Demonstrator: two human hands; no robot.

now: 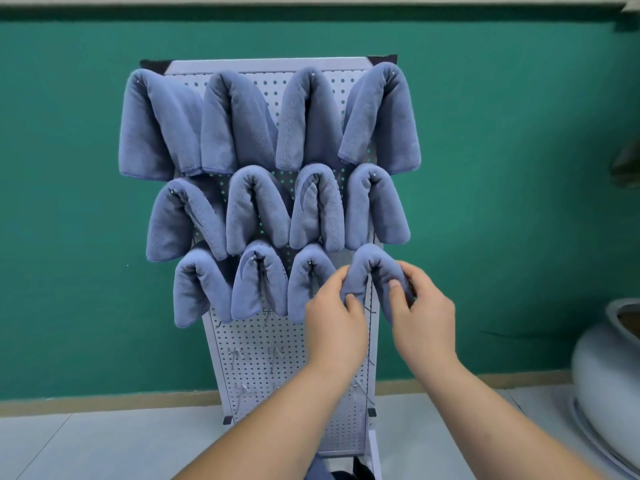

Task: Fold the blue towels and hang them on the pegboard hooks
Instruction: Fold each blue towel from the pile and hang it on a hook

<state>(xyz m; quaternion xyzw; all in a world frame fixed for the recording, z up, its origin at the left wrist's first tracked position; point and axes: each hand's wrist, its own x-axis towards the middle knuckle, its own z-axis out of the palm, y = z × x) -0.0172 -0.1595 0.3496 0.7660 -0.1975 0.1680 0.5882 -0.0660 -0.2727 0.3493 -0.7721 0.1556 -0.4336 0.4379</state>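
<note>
Towel (372, 263) draped on third row, right end of pegboard (287, 358). Left hand (334, 317) pinching left leg, right hand (422, 313) pinching right leg. I'd tug both evenly, level ends. Hook hidden under fold, probably caught.

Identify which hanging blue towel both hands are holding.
The rightmost towel in the bottom row: the left hand and right hand each grip one side; the others hang untouched.

The hook under the towel (372, 268) held between left hand (334, 318) and right hand (422, 318) is hidden. Right of the right hand, a blurred white vessel (602, 355) runs off the edge.
</note>
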